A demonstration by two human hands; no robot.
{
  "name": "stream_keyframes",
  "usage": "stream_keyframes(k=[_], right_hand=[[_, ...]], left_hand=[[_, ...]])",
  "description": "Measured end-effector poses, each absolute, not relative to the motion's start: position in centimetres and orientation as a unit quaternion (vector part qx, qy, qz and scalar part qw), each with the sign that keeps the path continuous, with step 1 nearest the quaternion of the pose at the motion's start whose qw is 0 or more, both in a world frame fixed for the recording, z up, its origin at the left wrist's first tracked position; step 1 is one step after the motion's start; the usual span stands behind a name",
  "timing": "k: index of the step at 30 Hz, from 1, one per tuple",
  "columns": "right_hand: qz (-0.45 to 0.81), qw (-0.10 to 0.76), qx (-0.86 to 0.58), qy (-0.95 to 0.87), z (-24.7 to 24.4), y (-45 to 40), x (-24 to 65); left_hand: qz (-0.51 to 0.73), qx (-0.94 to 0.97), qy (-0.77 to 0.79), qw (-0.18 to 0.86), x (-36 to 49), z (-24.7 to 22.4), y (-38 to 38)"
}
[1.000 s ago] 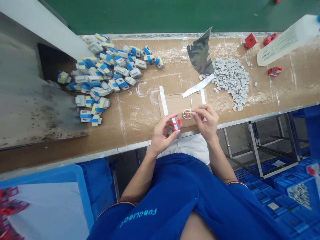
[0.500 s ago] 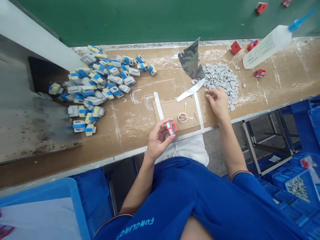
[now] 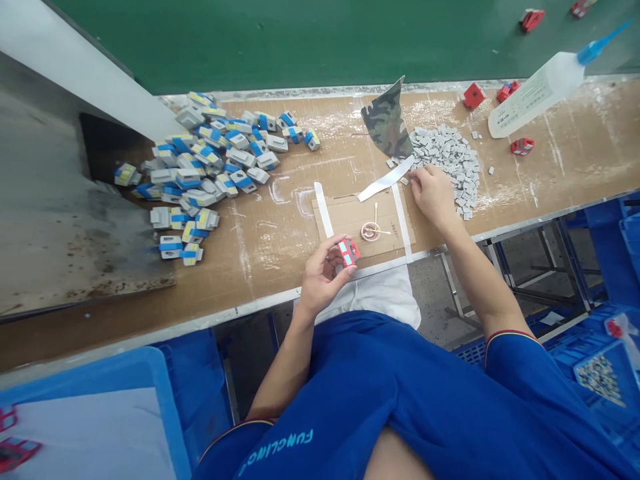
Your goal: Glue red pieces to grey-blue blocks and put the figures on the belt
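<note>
Between the thumb and fingers of my left hand (image 3: 323,275) is a small red toy vehicle (image 3: 349,252) with pale blue windows, held over the front edge of a cardboard sheet. My right hand (image 3: 434,193) rests at the left side of a pile of small grey tiles (image 3: 463,160). Its thumb and fingertips are pinched together; whatever lies between them is too small to make out. A loose grey tile (image 3: 404,181) lies beside those fingertips. On the cardboard sheet (image 3: 345,213) stands a small round cup (image 3: 370,232) with cotton swabs (image 3: 376,215) in it.
A heap of grey, blue and yellow toy vehicle bodies (image 3: 210,163) covers the bench's left part. Behind the tiles are a camouflage piece (image 3: 387,123), a white strip (image 3: 385,179) and a leaning squeeze bottle (image 3: 537,93). Red toy parts (image 3: 474,96) lie nearby. A blue bin (image 3: 167,407) is lower left.
My right hand has shifted slightly left, its fingertips pressed closer together at the edge of the tile pile. My left hand keeps hold of the red toy vehicle. The view has shifted a little.
</note>
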State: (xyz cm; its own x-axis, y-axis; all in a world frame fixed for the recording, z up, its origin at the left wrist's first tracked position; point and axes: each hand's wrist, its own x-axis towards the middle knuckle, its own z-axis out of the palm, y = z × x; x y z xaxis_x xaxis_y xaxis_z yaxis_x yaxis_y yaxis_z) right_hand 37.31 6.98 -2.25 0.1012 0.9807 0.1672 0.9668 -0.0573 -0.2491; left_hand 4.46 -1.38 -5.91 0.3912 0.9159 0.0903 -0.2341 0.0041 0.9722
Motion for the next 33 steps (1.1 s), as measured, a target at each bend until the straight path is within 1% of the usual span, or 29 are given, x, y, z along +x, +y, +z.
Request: stream_keyframes(k=[2,11,18,23,26,28,31,33], right_hand=[[0.016,0.134,-0.719,-0.682,-2.0,6.8,37.0],[0.049,0.178,-0.672,-0.717,-2.4,6.6,36.7],[0.063,0.174,-0.683,-0.707,-3.2,7.7,35.5],[0.078,0.198,-0.682,-0.699,-2.9,7.3,36.2],[0.076,0.259,-0.684,-0.678,-1.5,5.2,36.2],[0.074,0.337,-0.678,-0.649,0.0,2.6,35.4],[0.129,0.449,-0.661,-0.587,2.2,-2.4,32.7],[0.206,0.496,-0.657,-0.529,2.8,-5.4,30.0]], left_hand=[[0.453,0.540,0.315,0.635,4.4,-5.9,-1.4],[0.461,0.532,0.310,0.639,4.6,-5.7,-1.5],[0.457,0.542,0.296,0.640,4.4,-5.7,-1.6],[0.455,0.551,0.289,0.637,4.4,-5.8,-1.6],[0.454,0.557,0.279,0.636,4.4,-5.9,-1.6],[0.452,0.565,0.278,0.632,4.3,-5.9,-1.5],[0.454,0.573,0.271,0.626,4.4,-5.9,-1.4],[0.453,0.576,0.258,0.630,4.5,-5.9,-1.3]])
